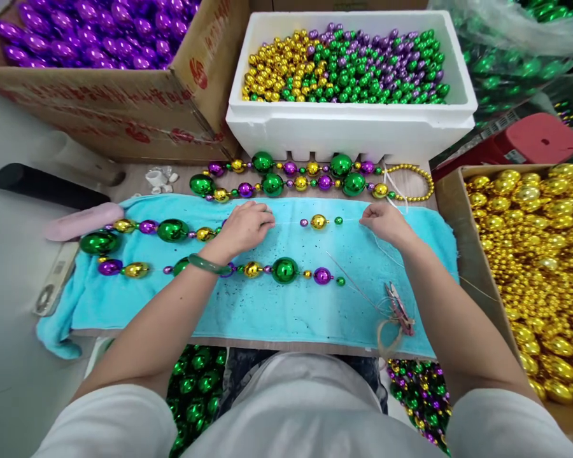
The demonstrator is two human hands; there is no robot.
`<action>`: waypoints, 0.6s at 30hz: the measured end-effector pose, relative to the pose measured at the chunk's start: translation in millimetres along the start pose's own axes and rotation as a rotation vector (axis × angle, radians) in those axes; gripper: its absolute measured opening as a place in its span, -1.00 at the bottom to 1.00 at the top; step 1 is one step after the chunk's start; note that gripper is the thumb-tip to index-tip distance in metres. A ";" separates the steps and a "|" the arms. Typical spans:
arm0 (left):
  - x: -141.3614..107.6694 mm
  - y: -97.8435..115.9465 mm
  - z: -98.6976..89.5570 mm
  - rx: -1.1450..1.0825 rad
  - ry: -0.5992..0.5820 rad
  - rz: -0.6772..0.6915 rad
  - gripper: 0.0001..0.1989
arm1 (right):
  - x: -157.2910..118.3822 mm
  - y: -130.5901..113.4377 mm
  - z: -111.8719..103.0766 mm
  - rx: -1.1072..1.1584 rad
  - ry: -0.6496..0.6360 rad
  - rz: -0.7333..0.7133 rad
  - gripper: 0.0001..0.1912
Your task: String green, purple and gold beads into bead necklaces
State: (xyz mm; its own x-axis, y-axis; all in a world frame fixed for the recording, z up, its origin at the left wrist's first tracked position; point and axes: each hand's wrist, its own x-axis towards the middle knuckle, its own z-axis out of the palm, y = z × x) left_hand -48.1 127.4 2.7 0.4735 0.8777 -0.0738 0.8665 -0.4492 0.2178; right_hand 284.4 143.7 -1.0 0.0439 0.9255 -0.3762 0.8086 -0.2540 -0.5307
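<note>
A pale thread runs between my two hands above the turquoise towel (277, 318), carrying a small purple bead, a gold bead (318, 221) and a small green bead. My left hand (249, 226) is closed at the thread's left part, over the upper row of a bead strand (172, 230); its fingertips' grip is partly hidden. The closed fingers of my right hand (382, 221) pinch the thread on the right. The strand's lower row, with a large green bead (285, 270), passes under my left forearm. A long needle (348, 278) lies beside pink-handled snippers (400, 312).
Behind the towel lies a finished-looking bead necklace (272, 184). Farther back stand a white foam box (344, 130) and a carton (200, 76) of purple beads. A carton (472, 254) of gold beads borders the right side. A black cylinder (48, 186) lies at left.
</note>
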 end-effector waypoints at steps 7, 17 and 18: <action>3.0 9.2 3.2 -0.044 0.115 0.019 -0.76 | 1.9 4.9 0.0 -0.203 0.071 0.008 -0.89; 8.7 8.0 14.7 -0.028 0.169 -0.013 -0.73 | 5.9 14.2 2.5 -0.232 0.145 0.037 -0.83; 8.8 7.5 14.4 -0.035 0.151 -0.023 -0.73 | 6.2 14.8 0.9 -0.234 0.154 0.022 -0.82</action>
State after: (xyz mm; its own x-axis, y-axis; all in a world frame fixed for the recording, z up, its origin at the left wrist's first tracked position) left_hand -35.2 129.3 -10.4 0.4226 0.9038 0.0672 0.8693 -0.4252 0.2519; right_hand 296.1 145.5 -11.9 0.1371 0.9569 -0.2559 0.9192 -0.2192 -0.3271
